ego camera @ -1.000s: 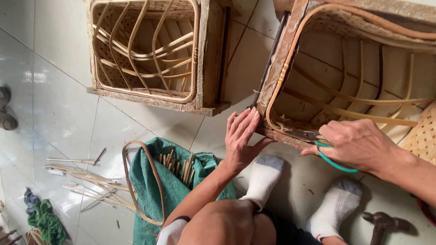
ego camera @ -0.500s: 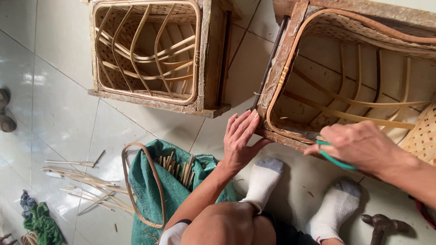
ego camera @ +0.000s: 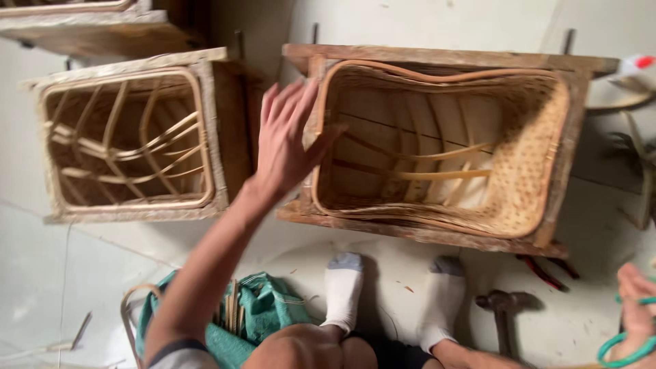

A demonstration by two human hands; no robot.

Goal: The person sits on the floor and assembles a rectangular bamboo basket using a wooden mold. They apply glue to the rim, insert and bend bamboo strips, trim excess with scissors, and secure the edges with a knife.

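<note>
My left hand (ego camera: 287, 140) is stretched out with fingers spread, its palm against the left rim of a wooden frame with woven rattan (ego camera: 437, 143) lying on the floor in front of me. My right hand (ego camera: 635, 311) is at the lower right edge of the view, closed around the green handles of a pair of scissors (ego camera: 622, 345), well away from the frame. Both my feet in white socks (ego camera: 342, 287) rest just below the frame.
A second rattan frame (ego camera: 130, 143) lies to the left. A green cloth (ego camera: 260, 314) with rattan strips and a coiled cane (ego camera: 130, 307) sits at the lower left. A hammer (ego camera: 502, 311) and red-handled pliers (ego camera: 547, 270) lie on the floor to the right.
My left hand moved up from the frame's corner onto its side rim. My right hand pulled away from the frame to the lower right with the scissors. The view shifted, so the frame is more central.
</note>
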